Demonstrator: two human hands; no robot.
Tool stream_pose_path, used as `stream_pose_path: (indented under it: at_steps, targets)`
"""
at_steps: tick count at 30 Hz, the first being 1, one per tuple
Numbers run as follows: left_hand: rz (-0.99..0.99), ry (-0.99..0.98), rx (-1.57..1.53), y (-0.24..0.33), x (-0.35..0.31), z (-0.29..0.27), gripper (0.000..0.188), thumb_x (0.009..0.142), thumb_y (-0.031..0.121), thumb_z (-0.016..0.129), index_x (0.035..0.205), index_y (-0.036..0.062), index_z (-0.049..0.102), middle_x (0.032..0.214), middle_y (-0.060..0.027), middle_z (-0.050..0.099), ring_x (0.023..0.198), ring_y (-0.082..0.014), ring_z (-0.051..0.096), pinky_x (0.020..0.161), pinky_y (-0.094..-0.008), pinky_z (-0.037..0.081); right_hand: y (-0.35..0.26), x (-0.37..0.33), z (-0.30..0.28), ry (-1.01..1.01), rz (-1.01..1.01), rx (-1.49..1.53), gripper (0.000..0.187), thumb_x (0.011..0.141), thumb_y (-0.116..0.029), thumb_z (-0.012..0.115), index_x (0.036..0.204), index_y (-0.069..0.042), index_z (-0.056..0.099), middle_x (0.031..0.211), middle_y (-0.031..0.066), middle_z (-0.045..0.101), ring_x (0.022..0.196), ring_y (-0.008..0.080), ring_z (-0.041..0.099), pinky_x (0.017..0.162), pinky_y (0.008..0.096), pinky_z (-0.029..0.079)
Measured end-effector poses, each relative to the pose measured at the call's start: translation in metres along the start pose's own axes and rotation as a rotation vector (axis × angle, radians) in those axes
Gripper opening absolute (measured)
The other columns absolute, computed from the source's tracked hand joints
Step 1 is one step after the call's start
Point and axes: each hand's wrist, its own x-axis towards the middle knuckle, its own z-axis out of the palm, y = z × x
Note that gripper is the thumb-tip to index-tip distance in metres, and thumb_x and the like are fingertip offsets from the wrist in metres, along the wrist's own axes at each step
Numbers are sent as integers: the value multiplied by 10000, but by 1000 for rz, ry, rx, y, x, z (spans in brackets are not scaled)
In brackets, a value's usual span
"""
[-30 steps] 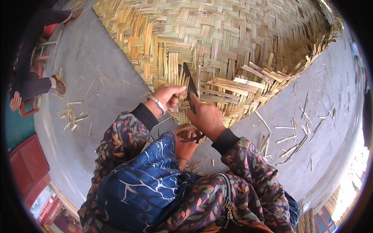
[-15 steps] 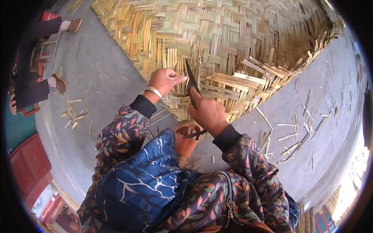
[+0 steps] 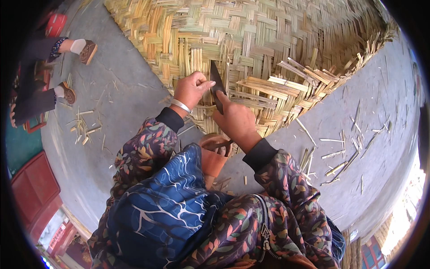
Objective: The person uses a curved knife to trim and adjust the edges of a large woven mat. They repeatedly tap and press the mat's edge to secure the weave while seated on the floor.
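Scraps on floor beside mat

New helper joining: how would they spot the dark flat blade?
Find the big, straw-coloured woven mat. Over its near corner, the bare right hand grips the flat, pointed, dark blade. Its dark colour sets it apart from the weave.

On my far left I could see another person's legs in dark trousers, with pale socks and brown shoes. A bright red object sat near the upper leg. I made out a dark green surface and, below it, a deep red panel. Stalk scraps littered the grey floor on both sides of my view.
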Motion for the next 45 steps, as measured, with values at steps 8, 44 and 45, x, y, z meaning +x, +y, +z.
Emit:
stream_pose_path:
  at_steps: [8, 44, 45]
  targets:
    - [-111, -137, -227, -6, 5, -7, 290, 845, 254, 756, 779, 39, 573, 589, -1, 559, 440, -72, 520, 414, -248, 408, 1, 6, -3, -14, 1, -89, 500, 827, -253, 557, 1318, -171, 517, 752, 174, 685, 691, 381, 677, 614, 486, 539]
    - [-359, -781, -598, 12, 1, -16, 255, 910, 268, 668, 985, 42, 577, 848, -41, 680, 724, -121, 693, 535, -210, 506, 41, -96, -110, -285, 30, 514, 584, 825, -139, 674, 1381, -99, 498, 864, 154, 679, 789, 100, 639, 746, 294, 517]
    - [-341, -744, -583, 7, 0, -16, 249, 912, 263, 664, 975, 39, 576, 861, -49, 685, 722, -124, 694, 533, -211, 507, 40, -94, -106, -299, 21, 515, 585, 825, -139, 674, 1380, -95, 497, 867, 150, 679, 792, 98, 638, 748, 289, 515]
